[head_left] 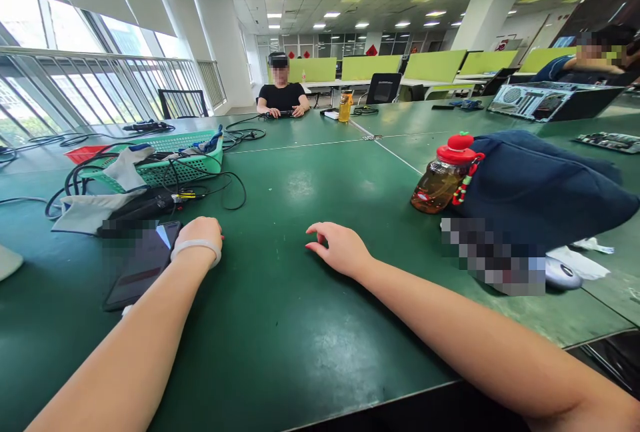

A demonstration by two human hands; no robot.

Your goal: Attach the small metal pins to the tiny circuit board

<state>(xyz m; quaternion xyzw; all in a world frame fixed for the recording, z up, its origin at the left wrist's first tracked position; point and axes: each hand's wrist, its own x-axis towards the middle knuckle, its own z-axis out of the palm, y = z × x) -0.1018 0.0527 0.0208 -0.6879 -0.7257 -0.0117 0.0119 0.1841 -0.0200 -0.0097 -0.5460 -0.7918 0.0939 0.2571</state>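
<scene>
My left hand (200, 239), with a pale band around the wrist, rests on the green table (280, 325) beside a dark phone-like device (143, 269). Its fingers are curled down and mostly hidden, so what they hold, if anything, does not show. To the right, my right hand (337, 247) lies on the table with thumb and forefinger apart and nothing between them. Beyond my left hand are a grey and white cloth item (87, 212), a black pouch-like item (143, 205) and black cables.
A green basket (213, 162) holds cables and gloves at the left. A red-lidded bottle (437, 182) stands beside a dark blue bag (540, 185), with a mouse (563, 274) near it. A person (281, 95) sits across the table; another is at the far right behind an open computer case (550, 102).
</scene>
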